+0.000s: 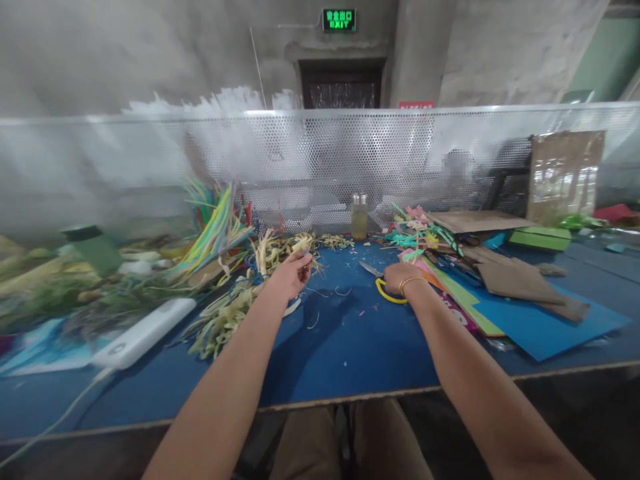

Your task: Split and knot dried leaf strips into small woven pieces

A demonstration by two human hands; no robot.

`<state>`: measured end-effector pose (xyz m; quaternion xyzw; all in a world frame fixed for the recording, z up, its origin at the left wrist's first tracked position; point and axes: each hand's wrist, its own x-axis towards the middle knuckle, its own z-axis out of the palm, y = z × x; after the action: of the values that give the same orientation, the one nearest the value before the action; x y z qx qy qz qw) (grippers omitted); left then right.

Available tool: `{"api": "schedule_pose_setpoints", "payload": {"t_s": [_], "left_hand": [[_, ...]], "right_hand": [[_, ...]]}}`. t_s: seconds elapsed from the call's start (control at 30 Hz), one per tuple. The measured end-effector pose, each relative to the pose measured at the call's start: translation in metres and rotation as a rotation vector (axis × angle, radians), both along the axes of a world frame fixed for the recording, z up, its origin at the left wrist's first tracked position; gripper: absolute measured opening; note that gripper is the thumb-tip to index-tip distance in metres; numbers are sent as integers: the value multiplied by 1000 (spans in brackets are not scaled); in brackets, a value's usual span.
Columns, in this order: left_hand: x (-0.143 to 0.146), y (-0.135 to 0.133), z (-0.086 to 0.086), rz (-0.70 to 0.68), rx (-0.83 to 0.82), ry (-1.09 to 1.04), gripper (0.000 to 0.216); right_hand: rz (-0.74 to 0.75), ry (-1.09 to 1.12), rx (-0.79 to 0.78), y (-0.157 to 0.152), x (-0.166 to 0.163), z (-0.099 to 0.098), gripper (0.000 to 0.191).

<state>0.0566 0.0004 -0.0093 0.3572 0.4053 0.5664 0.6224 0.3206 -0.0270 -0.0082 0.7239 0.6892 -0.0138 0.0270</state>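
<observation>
Beyond the right hand (pixel 397 275) grasping scissors (pixel 379 287), blades (pixel 371 269) swung inward could nick the left hand (pixel 291 275), its hold unclear.

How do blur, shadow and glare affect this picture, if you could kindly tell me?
Head view: the outer edges are smeared, softening the white oblong device with a cable; head view, centre: the yellow-handled metal scissors look clearer; head view: a shadow darkens the blue tabletop beside the left forearm; head view, right: glare streaks the plastic-covered brown panel.
</observation>
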Motion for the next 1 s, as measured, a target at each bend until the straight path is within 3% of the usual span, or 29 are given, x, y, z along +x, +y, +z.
{"api": "schedule_pose_setpoints", "payload": {"t_s": [0.3, 0.47, 0.53, 0.63, 0.8, 0.9, 1.0], "left_hand": [[-3, -3, 1, 81, 111, 190, 29], [-5, -1, 0, 110, 157, 240, 28], [-7, 2, -1, 118, 169, 240, 28], [-9, 8, -3, 162, 159, 234, 33], [-13, 13, -5, 146, 175, 194, 34], [-16, 15, -5, 123, 161, 175, 32], [-20, 16, -3, 110, 136, 170, 28]], "right_hand": [[-92, 9, 4, -2, -5, 0, 45], [-102, 91, 82, 1, 0, 0, 51], [-117, 214, 118, 4, 1, 0, 55], [-83, 585, 139, 8, -3, -1, 60], [171, 1207, 95, 5, -23, -3, 52], [310, 1291, 0, -1, -30, -3, 57], [323, 1219, -92, -5, -29, -1, 59]]}}
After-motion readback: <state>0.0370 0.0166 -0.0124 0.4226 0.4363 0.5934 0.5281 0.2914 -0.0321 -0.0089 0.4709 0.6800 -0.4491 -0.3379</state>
